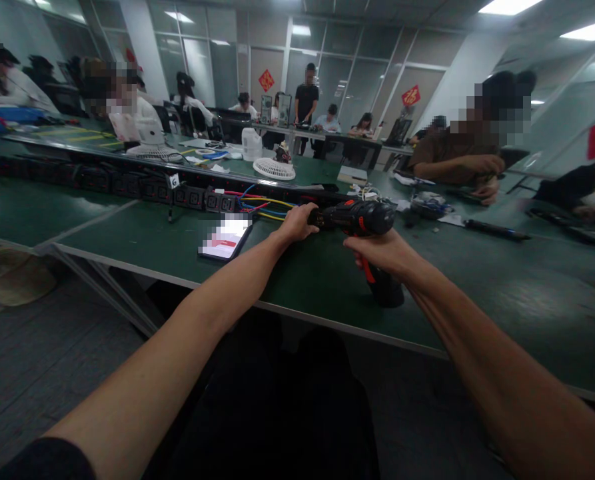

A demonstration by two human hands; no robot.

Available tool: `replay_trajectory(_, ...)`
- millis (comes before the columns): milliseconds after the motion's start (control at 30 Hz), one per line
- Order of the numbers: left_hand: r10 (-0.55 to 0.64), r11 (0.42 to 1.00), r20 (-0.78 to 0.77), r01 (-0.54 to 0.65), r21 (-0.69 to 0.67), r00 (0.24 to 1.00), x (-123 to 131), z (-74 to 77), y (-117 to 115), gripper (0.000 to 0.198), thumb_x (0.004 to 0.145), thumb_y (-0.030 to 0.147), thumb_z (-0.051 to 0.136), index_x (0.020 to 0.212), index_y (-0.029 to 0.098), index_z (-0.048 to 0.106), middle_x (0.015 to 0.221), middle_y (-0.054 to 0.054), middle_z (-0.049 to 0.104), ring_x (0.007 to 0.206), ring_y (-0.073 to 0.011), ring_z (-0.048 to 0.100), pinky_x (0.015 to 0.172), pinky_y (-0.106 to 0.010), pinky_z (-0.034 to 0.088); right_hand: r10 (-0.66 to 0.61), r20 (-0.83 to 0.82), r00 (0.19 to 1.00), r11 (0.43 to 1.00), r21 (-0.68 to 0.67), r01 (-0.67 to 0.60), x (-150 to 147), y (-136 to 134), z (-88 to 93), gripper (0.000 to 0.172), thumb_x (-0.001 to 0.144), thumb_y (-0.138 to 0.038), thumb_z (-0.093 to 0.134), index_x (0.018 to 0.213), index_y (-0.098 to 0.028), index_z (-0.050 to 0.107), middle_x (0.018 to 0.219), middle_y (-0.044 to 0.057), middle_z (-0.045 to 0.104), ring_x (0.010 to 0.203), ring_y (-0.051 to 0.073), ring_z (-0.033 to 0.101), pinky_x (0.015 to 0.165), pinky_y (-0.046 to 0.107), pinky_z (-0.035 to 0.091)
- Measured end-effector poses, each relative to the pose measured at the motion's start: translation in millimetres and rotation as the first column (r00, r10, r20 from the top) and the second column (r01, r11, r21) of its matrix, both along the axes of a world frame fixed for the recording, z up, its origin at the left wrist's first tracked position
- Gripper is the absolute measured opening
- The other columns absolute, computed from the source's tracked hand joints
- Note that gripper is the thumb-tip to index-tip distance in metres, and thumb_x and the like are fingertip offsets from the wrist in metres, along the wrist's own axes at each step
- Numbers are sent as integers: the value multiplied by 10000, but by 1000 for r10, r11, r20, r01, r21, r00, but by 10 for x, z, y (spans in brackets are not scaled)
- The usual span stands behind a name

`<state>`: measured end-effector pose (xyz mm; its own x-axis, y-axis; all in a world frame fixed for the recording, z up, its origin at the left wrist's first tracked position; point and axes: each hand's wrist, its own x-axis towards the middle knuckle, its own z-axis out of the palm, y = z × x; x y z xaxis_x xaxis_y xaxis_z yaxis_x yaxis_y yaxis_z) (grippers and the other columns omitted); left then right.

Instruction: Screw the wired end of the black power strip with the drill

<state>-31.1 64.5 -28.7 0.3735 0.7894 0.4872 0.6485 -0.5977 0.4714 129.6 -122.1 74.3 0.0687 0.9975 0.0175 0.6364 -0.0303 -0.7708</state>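
My right hand (380, 252) is wrapped round the grip of a black and red cordless drill (360, 217), its nose pointing left. At the drill's front end, my left hand (298, 223) has its fingers bent beside the blue, yellow and red wires (264, 205); what they hold, if anything, is hidden. A long black strip of sockets (177, 195) runs left from the wires along the green table (142, 237). Left of my left hand lies a phone (227, 237) with a lit screen.
Behind the strip stand a white fan grille (274, 169) and a white jug (252, 144). A black rod (496, 230) and a bundle in clear plastic (430, 204) lie at the right. A person in brown (440, 157) sits across the table; others sit farther back.
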Motion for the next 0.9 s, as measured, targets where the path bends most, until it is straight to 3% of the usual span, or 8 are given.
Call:
replay_trajectory(600,6,1000,-6,-6,-22,1000,-11,44,-52,635,786,238,844,1374,219,604,1305,-107,701,1202,-301,630,1053,-419,481,6,4,1000,1000,14,-6,3,5,-1,155,773,-126,672,692,-217,577,504,-17,544,450,135,530,400,239,433)
replay_trajectory(900,-19,1000,-1,19,-5,1000,-7,-6,28,632,777,223,847,1362,242,608,1314,-89,704,1203,-290,637,1057,-417,480,17,-5,1000,999,29,-17,-3,-19,-5,182,769,-132,668,661,-221,552,516,-7,540,458,134,520,416,253,440)
